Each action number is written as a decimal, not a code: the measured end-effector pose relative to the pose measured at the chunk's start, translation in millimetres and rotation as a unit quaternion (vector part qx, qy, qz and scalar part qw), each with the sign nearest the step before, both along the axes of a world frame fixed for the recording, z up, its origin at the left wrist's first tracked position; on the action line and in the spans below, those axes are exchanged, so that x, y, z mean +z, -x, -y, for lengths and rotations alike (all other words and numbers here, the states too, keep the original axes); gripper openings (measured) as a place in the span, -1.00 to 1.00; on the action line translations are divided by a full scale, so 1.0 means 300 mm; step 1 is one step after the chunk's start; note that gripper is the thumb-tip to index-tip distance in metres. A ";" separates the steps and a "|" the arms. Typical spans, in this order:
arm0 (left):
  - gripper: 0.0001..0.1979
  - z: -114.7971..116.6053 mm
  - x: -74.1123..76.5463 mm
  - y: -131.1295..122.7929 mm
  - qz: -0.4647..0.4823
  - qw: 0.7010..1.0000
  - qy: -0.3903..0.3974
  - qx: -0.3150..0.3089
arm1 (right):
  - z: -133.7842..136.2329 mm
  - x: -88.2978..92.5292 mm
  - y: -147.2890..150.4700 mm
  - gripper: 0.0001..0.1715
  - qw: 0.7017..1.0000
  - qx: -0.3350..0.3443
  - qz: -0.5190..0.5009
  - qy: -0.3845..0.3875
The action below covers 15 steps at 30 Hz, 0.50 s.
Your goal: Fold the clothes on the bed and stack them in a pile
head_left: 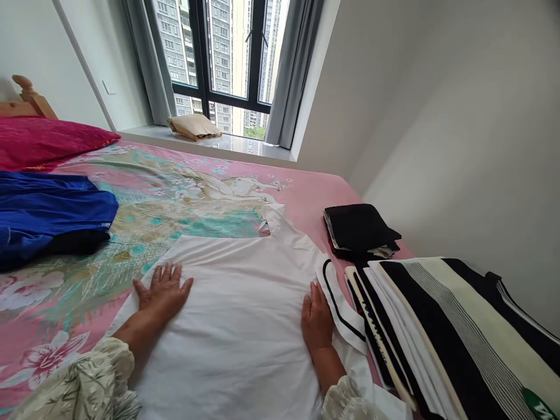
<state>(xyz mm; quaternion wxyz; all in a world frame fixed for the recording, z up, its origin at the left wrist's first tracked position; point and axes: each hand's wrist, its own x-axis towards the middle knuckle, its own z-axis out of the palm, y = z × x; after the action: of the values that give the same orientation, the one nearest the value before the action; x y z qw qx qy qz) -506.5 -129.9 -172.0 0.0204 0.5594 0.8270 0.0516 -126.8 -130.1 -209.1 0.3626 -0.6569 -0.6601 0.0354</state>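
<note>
Ruffled, leaf-patterned cuffs (79,382) come in at the near edge, one on either side of a white shirt (236,332) spread on the bed (312,186). It fills the near middle, laid out mostly smooth with faint creases, and a narrow folded part points to the far side. At its right edge a short sleeve (335,300) with a black stripe lies turned out.

The left hand (163,294) is flat on the shirt near its left edge, fingers spread and gripping nothing. The right hand (317,318) lies flat on the right side, fingers straight and close together, just beside the sleeve; whether it touches that sleeve I cannot tell.

Near right, a pile (464,326) of folded clothes shows black, white and cream layers, the top one striped. Just beyond it sits a black bundle (361,227). Far left are blue clothes (52,210) with black cloth (79,242) under them, then a red pillow (52,140) before a wooden headboard (35,105). At the far side a brown packet (195,126) rests on the sill (247,146), below a window (227,52) between grey curtains (292,76).
</note>
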 end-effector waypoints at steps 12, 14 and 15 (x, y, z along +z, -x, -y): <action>-0.35 -0.163 0.027 -0.450 0.100 0.907 0.046 -0.406 | 0.008 -0.049 -0.017 -0.40 0.999 0.037 0.009 -0.022; -0.33 -0.235 0.062 -0.282 0.064 0.959 0.062 -0.271 | 0.007 -0.052 -0.015 -0.38 0.999 0.034 0.001 -0.005; -0.35 -0.258 0.084 -0.194 0.053 0.972 0.058 -0.222 | 0.006 -0.053 -0.013 -0.38 1.000 0.031 0.000 0.002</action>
<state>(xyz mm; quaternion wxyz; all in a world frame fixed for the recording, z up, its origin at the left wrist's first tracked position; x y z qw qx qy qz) -448.4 -52.7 -146.6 0.1078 0.7234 0.6814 0.0270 -123.0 -131.8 -225.0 0.3598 -0.6368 -0.6803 0.0477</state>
